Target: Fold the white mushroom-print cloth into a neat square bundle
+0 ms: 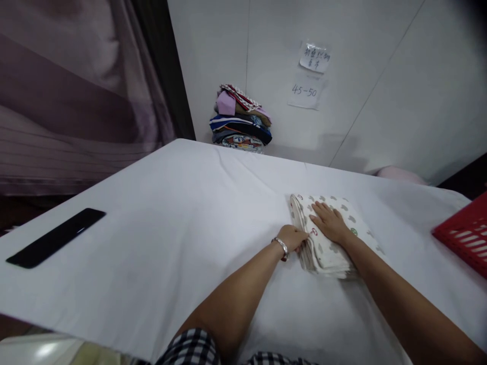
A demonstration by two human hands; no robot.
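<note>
A folded white cloth with small grey and red prints (338,210) lies on the white-covered table (182,213). My right hand (330,221) rests flat on top of it, fingers stretched out. My left hand (293,237), with a bracelet at the wrist, is at the cloth's left edge; its fingers curl under or against the folded layers.
A stack of folded coloured clothes (240,121) sits at the table's far edge by the wall. A black flat slab (57,236) lies at the left. A red basket (466,233) stands at the right edge. Two paper notes (309,76) hang on the wall.
</note>
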